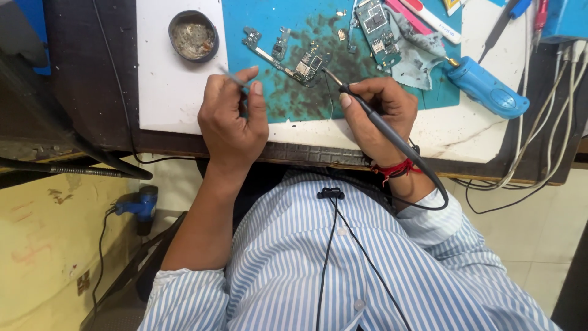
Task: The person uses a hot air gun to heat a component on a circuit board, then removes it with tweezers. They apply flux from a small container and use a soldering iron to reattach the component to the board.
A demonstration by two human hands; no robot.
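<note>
My right hand point(381, 116) grips a black soldering iron point(373, 113) like a pen, its tip resting at the right end of a long green circuit board point(288, 55) on a stained teal mat point(294, 98). My left hand point(233, 116) pinches a thin metal tool or wire point(233, 77) between thumb and forefinger, just left of the board. A red thread is tied round my right wrist. The iron's black cord loops back over my striped sleeve.
A round tin point(193, 35) of grey residue sits on the white slab point(165, 92). A second circuit board point(378, 27), a grey cloth point(416, 55), a blue handheld tool point(487, 86), tweezers point(499, 27) and white cables point(551, 122) lie to the right. A gooseneck arm point(67, 167) juts out at the left.
</note>
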